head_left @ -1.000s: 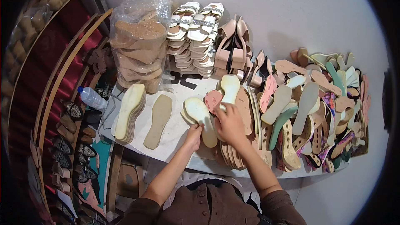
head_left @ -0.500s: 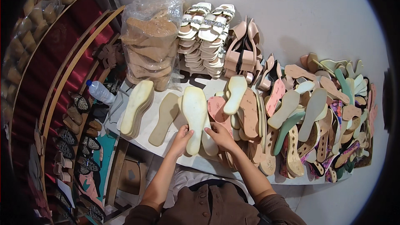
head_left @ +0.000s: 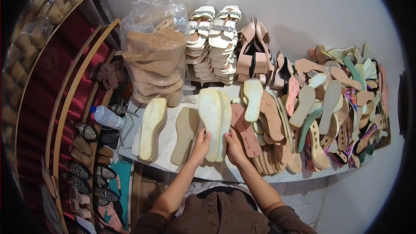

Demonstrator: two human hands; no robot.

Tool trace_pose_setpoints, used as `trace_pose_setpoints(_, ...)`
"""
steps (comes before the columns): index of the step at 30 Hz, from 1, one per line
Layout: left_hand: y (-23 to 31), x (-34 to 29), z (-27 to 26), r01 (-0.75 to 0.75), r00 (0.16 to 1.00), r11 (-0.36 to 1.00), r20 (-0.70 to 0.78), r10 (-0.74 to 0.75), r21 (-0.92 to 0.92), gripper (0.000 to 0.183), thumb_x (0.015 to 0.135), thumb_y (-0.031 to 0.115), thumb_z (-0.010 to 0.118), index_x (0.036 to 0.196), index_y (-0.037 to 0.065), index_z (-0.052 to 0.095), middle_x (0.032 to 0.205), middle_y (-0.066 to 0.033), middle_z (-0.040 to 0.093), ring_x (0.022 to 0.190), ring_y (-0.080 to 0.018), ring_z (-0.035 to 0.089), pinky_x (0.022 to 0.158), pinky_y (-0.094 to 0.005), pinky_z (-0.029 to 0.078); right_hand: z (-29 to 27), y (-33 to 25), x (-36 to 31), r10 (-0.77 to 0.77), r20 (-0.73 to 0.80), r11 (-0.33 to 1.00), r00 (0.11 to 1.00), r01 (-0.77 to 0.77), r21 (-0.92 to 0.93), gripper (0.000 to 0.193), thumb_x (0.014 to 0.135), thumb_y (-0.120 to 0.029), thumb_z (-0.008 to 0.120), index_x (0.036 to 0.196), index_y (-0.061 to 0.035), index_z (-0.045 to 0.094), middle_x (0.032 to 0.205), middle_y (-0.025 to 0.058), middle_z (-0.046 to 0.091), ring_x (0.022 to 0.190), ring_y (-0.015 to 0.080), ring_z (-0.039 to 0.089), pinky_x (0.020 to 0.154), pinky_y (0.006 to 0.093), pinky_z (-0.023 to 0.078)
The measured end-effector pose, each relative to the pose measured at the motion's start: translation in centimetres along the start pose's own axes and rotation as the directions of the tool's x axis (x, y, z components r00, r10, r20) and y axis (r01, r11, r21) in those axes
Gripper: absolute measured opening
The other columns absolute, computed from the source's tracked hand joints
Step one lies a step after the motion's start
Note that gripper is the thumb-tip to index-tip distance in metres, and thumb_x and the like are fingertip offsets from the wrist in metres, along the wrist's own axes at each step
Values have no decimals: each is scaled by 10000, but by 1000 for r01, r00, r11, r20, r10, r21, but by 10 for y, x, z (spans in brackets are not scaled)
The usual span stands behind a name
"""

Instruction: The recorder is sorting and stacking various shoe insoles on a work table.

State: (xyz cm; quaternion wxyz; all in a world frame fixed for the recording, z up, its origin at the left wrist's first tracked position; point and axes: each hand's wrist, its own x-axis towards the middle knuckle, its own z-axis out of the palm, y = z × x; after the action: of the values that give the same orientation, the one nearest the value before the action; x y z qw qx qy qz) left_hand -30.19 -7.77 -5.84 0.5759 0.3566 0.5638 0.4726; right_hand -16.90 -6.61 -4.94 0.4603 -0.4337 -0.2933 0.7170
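Note:
Cream shoe insoles (head_left: 211, 117) are gripped between my two hands, toe ends pointing away from me. A front one overlaps another insole (head_left: 225, 112) that shows along its right side. My left hand (head_left: 200, 148) is closed on their left edge, thumb on top. On the right edge my right hand (head_left: 235, 148) is closed too, its thumb near the narrow part. Left of them a beige insole (head_left: 183, 134) lies on the table, and beyond it stands a neat stack of cream insoles (head_left: 152, 125). A pinkish printed insole (head_left: 245, 132) lies just right of my right hand.
Plastic-wrapped wedge soles (head_left: 154, 65), stacked white sandals (head_left: 222, 39) and pink heeled shoes (head_left: 253, 56) line the table's back. Loose insoles and soles (head_left: 331, 104) are heaped to the right. At left are a water bottle (head_left: 108, 117) and curved shelves with shoes (head_left: 82, 147).
The held insoles now sit side by side more evenly; the right-hand one has risen to nearly level with the other. Both hands remain on them. The whole view has shifted slightly.

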Motion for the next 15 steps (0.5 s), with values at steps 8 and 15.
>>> trace_pose_setpoints(8,-7,-11,-30,-204,978,842,76,192,499,421,902,180,461,1268,-12,381,1201,-160,413,1039,-242,475,893,-305,375,49,29,-10,-73,-92,996,993,77,39,437,915,-235,460,1282,-57,301,1163,108,453,1074,175,444,896,289,376)
trace_pose_setpoints(15,12,-9,-60,-93,992,943,106,62,320,536,879,283,499,1275,-34,324,1138,-151,441,1007,-250,477,875,-300,378,62,51,-11,-54,-22,993,998,56,101,557,871,-143,505,1326,-43,199,1119,163,501,967,213,534,821,296,440)
